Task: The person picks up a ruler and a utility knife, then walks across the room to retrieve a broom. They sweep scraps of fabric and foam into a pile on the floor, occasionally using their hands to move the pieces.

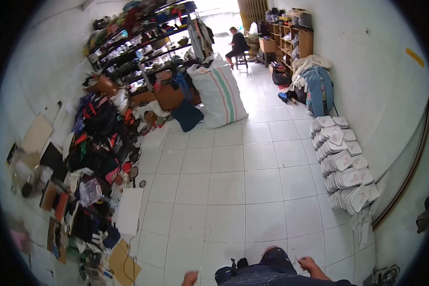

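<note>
At the bottom edge, left of my dark shirt, my left hand [190,278] hangs over the tiled floor with its fingers curled in; whether anything is inside is too small to make out. My right hand [306,262] is to the right of my dark shorts [277,258], its fingers also bent inward, touching no object that shows. Stacks of white flat pieces [349,178] stand along the right wall, ahead of my right hand. A brown sheet [124,263] lies on the floor to the left of my left hand.
Heaped cloth and scraps [97,124] line the left wall. A large white sack [218,93] stands ahead, beside loaded shelves [148,47]. Farther back a person [238,44] sits on a stool. A wooden shelf [302,43] and a draped blue cloth [319,90] are at the right.
</note>
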`<action>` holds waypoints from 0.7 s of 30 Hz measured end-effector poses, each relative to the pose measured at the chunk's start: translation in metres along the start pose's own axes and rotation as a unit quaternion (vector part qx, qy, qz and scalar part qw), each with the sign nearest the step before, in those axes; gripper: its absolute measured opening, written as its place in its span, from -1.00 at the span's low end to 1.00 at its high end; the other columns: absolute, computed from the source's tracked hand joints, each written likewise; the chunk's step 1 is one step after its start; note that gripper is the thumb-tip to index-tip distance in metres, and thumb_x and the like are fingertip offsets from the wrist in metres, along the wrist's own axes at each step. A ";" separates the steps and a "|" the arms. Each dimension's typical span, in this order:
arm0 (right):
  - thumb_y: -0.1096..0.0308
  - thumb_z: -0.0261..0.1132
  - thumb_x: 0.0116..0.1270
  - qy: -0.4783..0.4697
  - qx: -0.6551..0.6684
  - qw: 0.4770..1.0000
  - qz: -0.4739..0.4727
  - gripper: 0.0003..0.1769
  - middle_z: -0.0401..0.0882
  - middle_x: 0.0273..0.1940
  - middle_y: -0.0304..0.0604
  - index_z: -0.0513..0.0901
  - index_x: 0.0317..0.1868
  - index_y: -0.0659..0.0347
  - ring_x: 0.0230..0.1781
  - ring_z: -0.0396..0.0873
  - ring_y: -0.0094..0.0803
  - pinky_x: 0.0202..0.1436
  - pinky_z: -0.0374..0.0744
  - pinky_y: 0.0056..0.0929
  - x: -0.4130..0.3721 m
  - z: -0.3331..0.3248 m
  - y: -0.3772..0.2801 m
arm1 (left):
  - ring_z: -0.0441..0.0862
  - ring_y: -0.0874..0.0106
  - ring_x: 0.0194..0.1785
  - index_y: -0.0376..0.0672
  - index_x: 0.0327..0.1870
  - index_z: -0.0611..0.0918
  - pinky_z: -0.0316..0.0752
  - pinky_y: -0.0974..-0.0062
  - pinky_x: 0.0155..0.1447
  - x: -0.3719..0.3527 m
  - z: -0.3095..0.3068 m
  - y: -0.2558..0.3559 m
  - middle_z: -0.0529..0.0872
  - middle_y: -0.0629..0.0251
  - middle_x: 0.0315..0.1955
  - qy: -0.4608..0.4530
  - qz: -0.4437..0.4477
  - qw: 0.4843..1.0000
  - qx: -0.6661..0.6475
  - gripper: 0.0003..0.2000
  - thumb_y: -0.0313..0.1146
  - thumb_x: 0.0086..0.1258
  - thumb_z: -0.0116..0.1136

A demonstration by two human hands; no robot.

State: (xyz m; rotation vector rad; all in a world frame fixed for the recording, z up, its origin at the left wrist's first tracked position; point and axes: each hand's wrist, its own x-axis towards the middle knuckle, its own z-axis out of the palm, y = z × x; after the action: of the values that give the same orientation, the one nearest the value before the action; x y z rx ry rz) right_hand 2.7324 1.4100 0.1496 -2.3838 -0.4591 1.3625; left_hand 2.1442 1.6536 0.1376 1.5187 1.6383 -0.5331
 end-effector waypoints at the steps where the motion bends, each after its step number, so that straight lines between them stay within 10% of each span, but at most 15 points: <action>1: 0.15 0.24 0.10 -0.014 -0.045 0.998 0.041 -0.68 0.61 -0.52 0.01 0.64 -0.48 0.29 -0.53 0.59 -0.29 -0.38 0.54 -0.31 -0.015 -0.008 -0.002 | 0.53 0.39 -0.46 -0.20 -0.25 0.57 0.43 0.40 -0.37 -0.004 -0.070 0.075 0.61 0.23 -0.51 0.111 -0.090 0.965 -0.218 -0.70 -0.12 0.24 0.03; 3: 0.10 0.26 0.09 -0.019 -0.127 0.990 0.057 -0.63 0.60 -0.49 -0.07 0.60 -0.39 0.32 -0.41 0.58 -0.26 -0.27 0.52 -0.27 0.028 -0.010 0.075 | 0.51 0.45 -0.35 -0.26 -0.19 0.55 0.42 0.47 -0.26 0.021 -0.191 0.187 0.60 0.28 -0.41 0.207 0.030 0.932 -0.294 -0.70 -0.19 0.24 0.10; 7: 0.18 0.21 0.12 0.129 -0.150 0.980 0.008 -0.71 0.59 -0.54 -0.01 0.61 -0.43 0.28 -0.55 0.57 -0.25 -0.39 0.53 -0.29 0.093 -0.096 0.014 | 0.40 0.57 -0.39 -0.24 -0.14 0.53 0.33 0.57 -0.29 0.048 -0.403 0.380 0.52 0.40 -0.47 0.252 0.255 0.846 -0.396 -0.74 -0.23 0.33 0.03; 10: 0.26 0.17 0.19 0.306 -0.035 0.951 0.023 -0.75 0.55 -0.40 0.10 0.57 -0.30 0.30 -0.36 0.55 -0.12 -0.27 0.49 -0.21 0.124 -0.209 -0.167 | 0.44 0.49 -0.06 -0.29 0.07 0.41 0.31 0.49 0.11 -0.001 -0.538 0.514 0.52 0.24 -0.09 0.333 0.501 0.711 -0.363 -0.60 -0.17 0.36 -0.03; 14: 0.20 -0.04 0.40 0.469 -0.009 0.831 -0.300 -0.66 0.54 -0.20 0.00 0.50 -0.18 0.34 -0.18 0.50 -0.26 -0.05 0.44 -0.39 0.118 -0.417 -0.545 | 0.36 0.30 0.18 -0.32 0.20 0.29 0.16 0.30 0.30 -0.096 -0.665 0.634 0.42 0.10 0.10 0.338 0.816 0.440 -0.161 -0.41 0.02 0.35 -0.14; 17: 0.21 -0.09 0.43 0.530 -0.049 0.531 -0.660 -0.62 0.54 -0.10 -0.05 0.49 -0.03 0.36 -0.03 0.48 -0.39 0.09 0.38 -0.41 0.022 -0.493 -0.751 | 0.35 0.29 0.18 -0.33 0.19 0.30 0.16 0.29 0.30 -0.118 -0.704 0.702 0.41 0.09 0.10 0.363 0.885 0.291 0.038 -0.40 0.04 0.34 -0.15; 21: 0.19 -0.06 0.40 0.439 -0.218 0.226 -0.842 -0.61 0.51 -0.07 -0.04 0.47 0.00 0.33 -0.01 0.46 -0.37 0.10 0.37 -0.38 -0.018 -0.466 -0.920 | 0.35 0.27 0.18 -0.33 0.18 0.30 0.15 0.29 0.30 -0.069 -0.732 0.794 0.40 0.08 0.11 0.350 0.900 0.205 0.157 -0.38 0.07 0.33 -0.16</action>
State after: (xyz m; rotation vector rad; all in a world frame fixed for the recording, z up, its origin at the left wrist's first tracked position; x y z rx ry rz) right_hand 3.0349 2.1484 0.8034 -0.7938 -2.0172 -1.1656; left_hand 2.6977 2.3200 0.7867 2.7487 -0.9705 1.4096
